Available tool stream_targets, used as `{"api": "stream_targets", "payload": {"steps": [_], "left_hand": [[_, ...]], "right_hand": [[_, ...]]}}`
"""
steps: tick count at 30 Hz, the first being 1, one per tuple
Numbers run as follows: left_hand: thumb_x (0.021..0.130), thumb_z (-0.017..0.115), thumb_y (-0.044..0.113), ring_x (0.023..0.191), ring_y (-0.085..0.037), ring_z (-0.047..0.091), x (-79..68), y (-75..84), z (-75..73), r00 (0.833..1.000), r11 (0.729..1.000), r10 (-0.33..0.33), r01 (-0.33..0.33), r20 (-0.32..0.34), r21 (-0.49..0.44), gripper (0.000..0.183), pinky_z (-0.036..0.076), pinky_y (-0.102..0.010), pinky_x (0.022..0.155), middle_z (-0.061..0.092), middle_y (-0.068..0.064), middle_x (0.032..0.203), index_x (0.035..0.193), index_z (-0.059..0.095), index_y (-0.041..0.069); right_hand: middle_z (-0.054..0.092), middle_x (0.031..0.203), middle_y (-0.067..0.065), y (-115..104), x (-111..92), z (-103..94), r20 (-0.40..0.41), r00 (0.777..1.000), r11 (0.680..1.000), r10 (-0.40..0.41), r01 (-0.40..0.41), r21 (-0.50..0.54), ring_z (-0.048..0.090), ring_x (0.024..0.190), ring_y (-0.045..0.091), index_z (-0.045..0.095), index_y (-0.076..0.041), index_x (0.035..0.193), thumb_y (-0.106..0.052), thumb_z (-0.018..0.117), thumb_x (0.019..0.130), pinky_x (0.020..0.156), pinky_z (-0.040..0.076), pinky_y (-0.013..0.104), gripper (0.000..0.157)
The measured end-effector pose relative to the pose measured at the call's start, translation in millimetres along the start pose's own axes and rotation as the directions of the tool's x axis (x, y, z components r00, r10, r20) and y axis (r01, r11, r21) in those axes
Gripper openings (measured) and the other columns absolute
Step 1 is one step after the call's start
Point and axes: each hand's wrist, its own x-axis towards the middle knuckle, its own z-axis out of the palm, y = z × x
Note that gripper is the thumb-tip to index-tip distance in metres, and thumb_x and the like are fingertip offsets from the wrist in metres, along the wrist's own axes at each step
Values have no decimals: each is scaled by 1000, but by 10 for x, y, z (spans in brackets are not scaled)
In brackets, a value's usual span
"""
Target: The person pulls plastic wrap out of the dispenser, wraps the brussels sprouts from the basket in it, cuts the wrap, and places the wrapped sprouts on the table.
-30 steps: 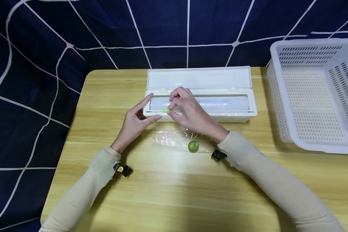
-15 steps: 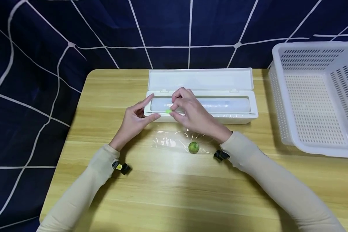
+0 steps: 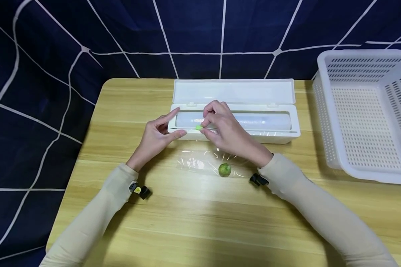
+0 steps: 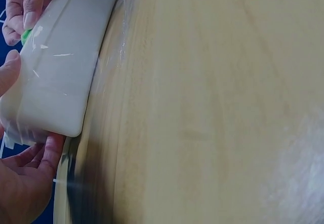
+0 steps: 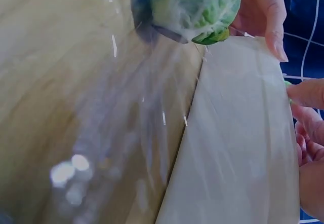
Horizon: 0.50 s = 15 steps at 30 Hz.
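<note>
A white plastic-wrap dispenser box point(image 3: 247, 138) lies on the table with its lid raised and a roll of cling film point(image 3: 267, 121) inside. My left hand point(image 3: 156, 132) holds the box's left end, thumb on the front and fingers round the side. With thumb and fingertips my right hand point(image 3: 230, 132) pinches a small light-green slide cutter point(image 3: 198, 127) on the front rail, near the left end. A sheet of clear film point(image 3: 194, 162) extends from the box onto the table. A Brussels sprout point(image 3: 224, 170) sits at this sheet, close in the right wrist view point(image 5: 202, 11).
A white perforated basket point(image 3: 332, 111) stands right of the box. Behind and left of the wooden table point(image 3: 173, 215) hangs a dark blue cloth point(image 3: 194, 26) with white lines. Both wrists carry small black cameras.
My right hand and the green slide cutter have shifted slightly right along the box's front rail. The left hand keeps its hold on the box end. The whole view has drifted a little.
</note>
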Motion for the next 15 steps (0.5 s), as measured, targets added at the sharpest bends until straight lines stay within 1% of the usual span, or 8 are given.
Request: {"api": "stream_targets", "payload": {"steps": [5,11,15], "left_hand": [[93,89,4,113,-24,71,3,8,-9,1000,1000,-3,3,5,7,68,61,-27,89,58,-10,158,154,63,18],[93,89,5,112,-23,70,27,6,1,1000,1000,-1,1,18,-2,68,60,-25,86,56,-7,160,155,63,19],[93,89,5,107,-20,69,25,-7,-5,1000,1000,-5,5,14,-3,68,57,-21,78,55,-4,161,154,63,19]], "right_hand": [[59,117,14,5,-43,-34,-17,1000,1000,-17,17,-7,47,112,36,77,1,92,0,85,92,101,39,46,8],[59,116,14,37,-103,-92,-41,999,1000,-9,9,-11,47,111,37,75,0,90,2,85,92,99,39,46,11],[60,117,14,55,-127,-111,-35,999,1000,-5,4,-31,47,112,37,75,0,91,-1,85,93,99,39,47,11]]}}
